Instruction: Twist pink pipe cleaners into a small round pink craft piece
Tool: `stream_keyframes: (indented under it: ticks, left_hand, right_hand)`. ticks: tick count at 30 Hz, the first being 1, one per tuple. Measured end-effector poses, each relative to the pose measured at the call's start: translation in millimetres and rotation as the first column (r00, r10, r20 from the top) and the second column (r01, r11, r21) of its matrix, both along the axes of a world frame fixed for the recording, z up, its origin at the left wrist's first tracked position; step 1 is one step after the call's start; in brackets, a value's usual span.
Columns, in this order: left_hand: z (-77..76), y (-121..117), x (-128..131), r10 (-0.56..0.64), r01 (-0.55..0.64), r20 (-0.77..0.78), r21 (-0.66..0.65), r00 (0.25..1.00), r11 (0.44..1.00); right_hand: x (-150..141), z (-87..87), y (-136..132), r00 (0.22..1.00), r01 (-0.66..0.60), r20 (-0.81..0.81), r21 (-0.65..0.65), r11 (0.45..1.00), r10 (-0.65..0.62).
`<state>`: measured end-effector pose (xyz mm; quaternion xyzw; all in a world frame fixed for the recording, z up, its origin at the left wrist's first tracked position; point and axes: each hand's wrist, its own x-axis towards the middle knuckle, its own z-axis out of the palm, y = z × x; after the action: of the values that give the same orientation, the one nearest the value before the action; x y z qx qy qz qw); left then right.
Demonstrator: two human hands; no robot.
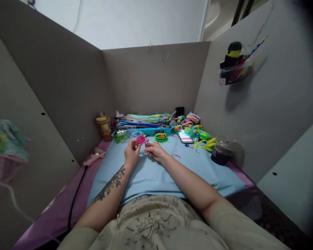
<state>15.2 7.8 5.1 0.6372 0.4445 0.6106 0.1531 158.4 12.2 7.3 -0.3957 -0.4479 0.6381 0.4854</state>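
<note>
My left hand point(131, 152) is closed, pinching a small round coil of bright pink pipe cleaner point(141, 139) by its edge. A pale lilac strand loops up behind the coil. Close by on the right, the closed fingers of my right hand point(155, 151) grip the pink strand beside the coil; a thin light-coloured line shows above these fingers, but I cannot make out what it is. Just beyond my hands sits a green fuzzy figure point(161, 137) with an orange spot. Another green figure point(119, 136) stands farther left.
A blue tray point(156, 131) heaped with pipe cleaners stands at the back. Colourful fuzzy pieces point(193, 118) and a dark cup point(221, 154) lie to the right. On the left are a tumbler point(103, 126) and a pink power strip point(95, 157). Grey panels enclose the blue-covered table point(167, 177).
</note>
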Motion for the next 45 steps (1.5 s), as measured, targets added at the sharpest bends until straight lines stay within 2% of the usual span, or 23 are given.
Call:
stream_keyframes:
  ticks: [4, 7, 9, 11, 13, 16, 19, 23, 29, 34, 42, 45]
  left_hand:
    - [-0.1, 0.3, -2.6, 0.040, -0.040, -0.026, 0.006, 0.999, 0.999]
    - [0.4, 0.7, -3.8, 0.036, -0.036, -0.016, -0.002, 0.999, 0.999]
    - [0.7, 1.7, -3.7, 0.026, -0.025, 0.021, -0.012, 0.999, 1.000]
    - [0.7, 3.4, -3.0, -0.004, 0.006, 0.065, -0.021, 0.998, 1.000]
    - [0.4, 5.2, -2.1, -0.039, 0.042, 0.098, -0.028, 0.994, 0.999]
    - [-0.5, 6.7, -0.7, -0.067, 0.072, 0.114, -0.040, 0.991, 0.997]
    - [-2.1, 6.2, 0.6, -0.107, 0.112, 0.109, -0.043, 0.988, 0.993]
    - [-3.0, 3.4, 2.1, -0.141, 0.144, 0.075, -0.044, 0.987, 0.989]
    - [-1.6, 0.1, 4.5, -0.155, 0.158, 0.069, -0.036, 0.986, 0.987]
    - [-1.3, -0.8, 6.0, -0.166, 0.170, 0.099, -0.029, 0.981, 0.985]
    - [-0.8, -1.1, 5.5, -0.195, 0.201, 0.108, -0.047, 0.975, 0.978]
    - [-0.8, -0.4, 5.1, -0.221, 0.228, 0.115, -0.056, 0.968, 0.972]
  right_hand:
    - [-1.6, 0.8, -5.1, 0.992, -0.109, 0.072, 0.123, 0.986, 0.101]
    - [-2.8, 1.7, -8.9, 0.962, -0.256, 0.151, 0.214, 0.943, 0.227]
    - [-2.5, 1.3, -8.5, 0.948, -0.291, 0.206, 0.245, 0.925, 0.244]
    - [-1.2, -0.2, -5.3, 0.964, -0.193, 0.234, 0.291, 0.937, 0.126]
    - [0.5, -1.9, -0.7, 0.969, -0.009, 0.233, 0.378, 0.926, -0.086]
    - [1.6, -2.9, 3.9, 0.911, 0.203, 0.213, 0.513, 0.834, -0.353]
    - [-0.4, -1.1, 2.8, 0.854, 0.248, 0.250, 0.575, 0.780, -0.456]
    - [-3.4, 0.8, 0.2, 0.809, 0.268, 0.286, 0.598, 0.755, -0.513]
    - [-2.4, -5.4, 4.8, 0.788, 0.368, 0.215, 0.586, 0.722, -0.577]
    - [-4.3, -9.0, 6.9, 0.795, 0.374, 0.230, 0.542, 0.752, -0.561]
    - [-2.9, -3.4, 4.9, 0.836, 0.328, 0.195, 0.572, 0.752, -0.513]
    - [-0.6, -3.7, 7.5, 0.885, 0.315, 0.148, 0.509, 0.801, -0.442]
